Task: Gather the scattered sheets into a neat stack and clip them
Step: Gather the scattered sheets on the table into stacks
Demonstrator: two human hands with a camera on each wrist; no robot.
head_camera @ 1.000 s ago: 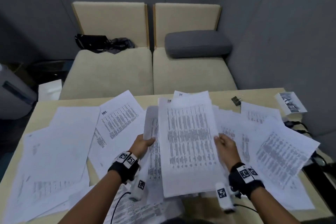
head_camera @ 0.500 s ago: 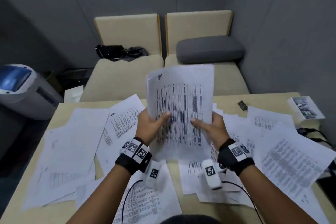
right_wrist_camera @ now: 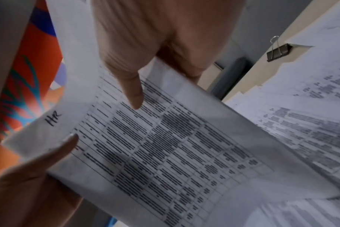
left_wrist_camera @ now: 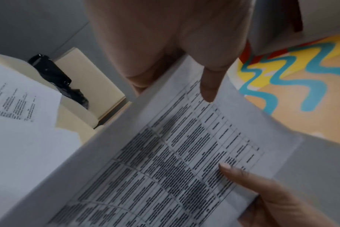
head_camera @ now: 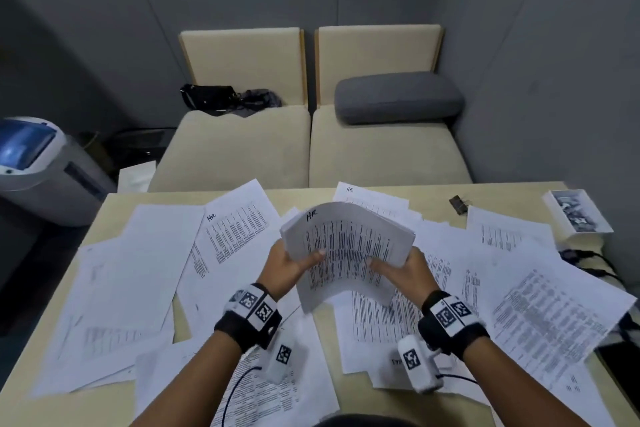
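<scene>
- My left hand (head_camera: 289, 263): thumb laid across the printed face of the stack (head_camera: 346, 253), fingers behind its left edge; the grip is closed on the paper, wrist raised above the tabletop (head_camera: 311, 192).
- Stack: held up off the tabletop between both hands, bowed outward at the top, "HR" handwritten at its upper left corner. Edges look roughly even.
- My right hand (head_camera: 403, 269): mirror pose, thumb on the front face, fingers behind the right edge, grip closed on the same stack.
- Loose sheets (head_camera: 114, 274): spread flat over the tabletop to the left, under my forearms, and out to the right, many overlapping.
- Binder clip (head_camera: 458, 204): black, lying alone on bare tabletop far right of the stack, near the back edge.
- White box (head_camera: 576, 215): at the right rear corner, open-topped, holding small dark-and-silver pieces; too small to identify.
- Room, left to right: white-and-blue appliance (head_camera: 38, 166) on the floor, beige sofa (head_camera: 242, 149) behind the tabletop with a black bag (head_camera: 211, 99) and a grey cushion (head_camera: 398, 97), grey walls.
</scene>
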